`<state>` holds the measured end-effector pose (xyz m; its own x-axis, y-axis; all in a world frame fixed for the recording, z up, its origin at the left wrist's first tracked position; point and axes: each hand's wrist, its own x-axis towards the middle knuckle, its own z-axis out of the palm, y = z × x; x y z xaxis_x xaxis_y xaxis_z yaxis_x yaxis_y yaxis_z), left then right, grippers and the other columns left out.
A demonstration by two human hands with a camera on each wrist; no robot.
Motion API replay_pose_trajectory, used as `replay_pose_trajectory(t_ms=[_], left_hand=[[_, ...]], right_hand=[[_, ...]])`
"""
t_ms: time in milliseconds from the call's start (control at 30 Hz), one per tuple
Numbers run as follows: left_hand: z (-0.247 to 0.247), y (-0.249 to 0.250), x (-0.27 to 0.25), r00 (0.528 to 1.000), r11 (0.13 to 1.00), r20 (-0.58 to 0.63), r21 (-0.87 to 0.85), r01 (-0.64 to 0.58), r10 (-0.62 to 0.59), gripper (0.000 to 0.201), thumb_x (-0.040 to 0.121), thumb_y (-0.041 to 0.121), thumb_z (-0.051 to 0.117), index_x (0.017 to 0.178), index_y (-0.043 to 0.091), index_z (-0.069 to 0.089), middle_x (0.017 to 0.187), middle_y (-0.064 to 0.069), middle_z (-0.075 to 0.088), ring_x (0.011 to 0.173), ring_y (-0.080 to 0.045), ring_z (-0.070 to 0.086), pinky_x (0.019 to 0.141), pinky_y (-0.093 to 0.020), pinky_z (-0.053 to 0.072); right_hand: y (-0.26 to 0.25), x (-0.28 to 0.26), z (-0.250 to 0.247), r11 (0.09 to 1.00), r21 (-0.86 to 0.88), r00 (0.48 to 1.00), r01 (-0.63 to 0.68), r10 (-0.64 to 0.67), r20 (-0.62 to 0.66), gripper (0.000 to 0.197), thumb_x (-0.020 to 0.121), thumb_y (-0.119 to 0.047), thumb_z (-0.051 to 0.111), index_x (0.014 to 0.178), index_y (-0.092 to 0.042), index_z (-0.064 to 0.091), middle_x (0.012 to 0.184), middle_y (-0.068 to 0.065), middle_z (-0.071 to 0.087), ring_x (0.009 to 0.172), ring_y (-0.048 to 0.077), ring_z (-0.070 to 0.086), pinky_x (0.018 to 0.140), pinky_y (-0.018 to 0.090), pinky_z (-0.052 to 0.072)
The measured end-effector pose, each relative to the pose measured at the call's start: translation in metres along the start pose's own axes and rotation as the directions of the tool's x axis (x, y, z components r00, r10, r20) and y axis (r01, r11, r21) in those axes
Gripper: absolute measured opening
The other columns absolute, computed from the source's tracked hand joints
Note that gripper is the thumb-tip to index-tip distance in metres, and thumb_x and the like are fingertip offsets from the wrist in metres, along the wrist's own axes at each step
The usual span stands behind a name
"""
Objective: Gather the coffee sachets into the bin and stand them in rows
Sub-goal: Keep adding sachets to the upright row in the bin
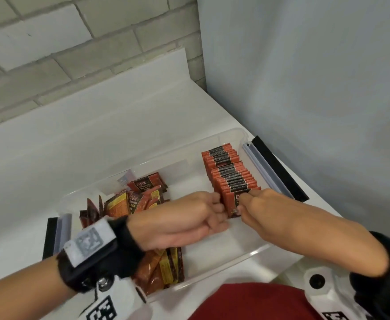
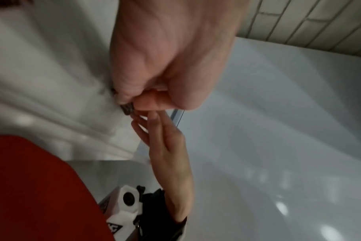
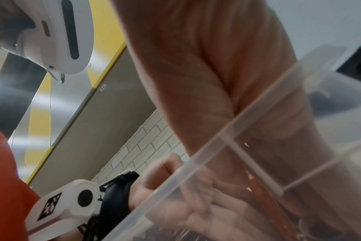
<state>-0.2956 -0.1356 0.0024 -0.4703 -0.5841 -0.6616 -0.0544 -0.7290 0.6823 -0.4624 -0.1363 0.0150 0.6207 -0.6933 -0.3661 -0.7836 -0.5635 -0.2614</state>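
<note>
clear plastic bin (image 1: 254, 255) sits on white worktop (image 1: 78, 144), black latch handles at both short ends. inside, right end: row of standing sachets (image 1: 232, 175), orange w/ black band, upright and packed close, running from far wall toward the person; a second shorter group sits just behind it at the far corner. left end: loose sachets (image 1: 143, 192) lying jumbled, some flat, some tilted, more under the left forearm near the front wall. left hand (image 1: 184, 215) w/ fingers curled in, knuckles against the left edge of the nearest sachet in the row. right hand (image 1: 261, 204) meets it from the other side, fingers (image 1: 247, 199) bent and pinching the right edge of that same front sachet (image 1: 233, 204), which stands upright at the near end of the row. both hands touch the sachet; whether the left thumb is behind it cannot be told from head view. left wrist view: blurred, left fingers curled on a dark sachet edge, right hand's (image 2: 165, 146) fingers fairly straight just beside. right wrist view: bin wall (image 3: 216, 146) crosses the frame, hands seen through it, detail unclear. black wrist straps w/ white camera mounts on both forearms; red garment at bottom edge. grey brick wall behind, white panel at right.
</note>
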Motion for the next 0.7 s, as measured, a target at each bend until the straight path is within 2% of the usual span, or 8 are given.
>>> replay_pose_trajectory(t_ms=[100, 167, 233, 400, 467, 533, 633, 700], left_hand=[[0.010, 0.000, 0.003, 1.000, 0.999, -0.021, -0.044, -0.003, 0.002, 0.068, 0.080, -0.032, 0.025, 0.128, 0.006, 0.052, 0.128, -0.009, 0.061, 0.122, -0.016, 0.056, 0.101, -0.024, 0.041], [0.003, -0.001, 0.006, 0.996, 0.997, -0.084, -0.071, -0.034, 0.028, 0.059, 0.081, -0.032, 0.024, 0.105, 0.010, 0.059, 0.108, -0.006, 0.064, 0.105, -0.013, 0.059, 0.096, -0.020, 0.041], [0.003, 0.003, 0.006, 0.986, 0.992, -0.154, -0.090, -0.083, 0.069, 0.053, 0.082, -0.031, 0.022, 0.086, 0.014, 0.051, 0.098, -0.009, 0.053, 0.095, -0.015, 0.049, 0.085, -0.018, 0.040], [0.005, 0.006, 0.010, 0.982, 0.991, -0.162, -0.079, -0.110, 0.096, 0.071, 0.078, -0.032, 0.016, 0.112, 0.015, 0.055, 0.103, -0.010, 0.064, 0.089, -0.013, 0.065, 0.075, -0.017, 0.052], [0.003, 0.010, 0.010, 0.972, 0.991, -0.206, -0.045, -0.126, 0.114, 0.068, 0.080, -0.031, 0.019, 0.104, 0.021, 0.055, 0.103, -0.013, 0.056, 0.097, -0.017, 0.054, 0.080, -0.019, 0.043], [0.001, 0.011, 0.009, 0.973, 0.994, -0.202, 0.011, -0.109, 0.109, 0.069, 0.080, -0.029, 0.022, 0.114, 0.021, 0.055, 0.109, -0.014, 0.053, 0.106, -0.022, 0.043, 0.085, -0.023, 0.035], [-0.007, 0.012, 0.007, 0.975, 0.996, -0.208, 0.051, -0.072, 0.081, 0.073, 0.082, -0.026, 0.026, 0.141, 0.016, 0.040, 0.110, -0.014, 0.048, 0.108, -0.020, 0.042, 0.089, -0.024, 0.036], [-0.015, 0.018, 0.000, 0.955, 0.996, -0.289, 0.068, -0.051, 0.069, 0.076, 0.085, -0.026, 0.031, 0.151, 0.011, 0.021, 0.121, -0.009, 0.051, 0.125, -0.018, 0.044, 0.094, -0.025, 0.040]], right_hand=[[0.002, 0.002, 0.002, 0.996, 0.071, 0.999, -0.044, 0.043, 0.008, 0.018, 0.105, -0.017, 0.035, 0.116, -0.016, 0.048, 0.112, 0.003, 0.052, 0.090, 0.014, 0.047, 0.076, 0.021, 0.038], [0.001, 0.001, 0.003, 0.990, 0.123, 0.998, -0.069, 0.069, -0.001, 0.010, 0.104, -0.016, 0.037, 0.106, -0.021, 0.045, 0.106, 0.002, 0.053, 0.089, 0.016, 0.054, 0.073, 0.022, 0.044], [0.000, 0.000, 0.002, 0.986, 0.147, 0.997, -0.081, 0.082, 0.005, 0.010, 0.104, -0.016, 0.037, 0.105, -0.021, 0.045, 0.105, 0.003, 0.054, 0.088, 0.016, 0.057, 0.069, 0.020, 0.044], [-0.002, -0.004, -0.001, 0.998, 0.059, 1.000, 0.010, -0.009, -0.024, 0.021, 0.105, -0.018, 0.031, 0.106, -0.016, 0.053, 0.099, -0.001, 0.052, 0.090, 0.015, 0.054, 0.076, 0.024, 0.046], [-0.001, -0.004, -0.001, 0.998, 0.064, 0.999, 0.009, -0.007, -0.031, 0.026, 0.105, -0.021, 0.030, 0.104, -0.015, 0.055, 0.092, -0.002, 0.050, 0.086, 0.015, 0.053, 0.071, 0.022, 0.042], [-0.001, -0.004, -0.001, 0.995, 0.100, 1.000, -0.008, 0.011, -0.027, 0.026, 0.105, -0.025, 0.030, 0.098, -0.018, 0.053, 0.092, -0.002, 0.053, 0.084, 0.013, 0.054, 0.070, 0.022, 0.042], [-0.002, -0.005, -0.003, 0.979, 0.198, 0.999, -0.038, 0.036, 0.016, 0.029, 0.105, -0.029, 0.031, 0.078, -0.029, 0.041, 0.089, -0.007, 0.053, 0.078, 0.008, 0.053, 0.065, 0.017, 0.043], [-0.001, -0.005, -0.002, 0.979, 0.200, 0.999, -0.045, 0.038, 0.036, 0.033, 0.105, -0.030, 0.031, 0.072, -0.030, 0.036, 0.083, -0.010, 0.050, 0.073, 0.007, 0.053, 0.061, 0.016, 0.041]])
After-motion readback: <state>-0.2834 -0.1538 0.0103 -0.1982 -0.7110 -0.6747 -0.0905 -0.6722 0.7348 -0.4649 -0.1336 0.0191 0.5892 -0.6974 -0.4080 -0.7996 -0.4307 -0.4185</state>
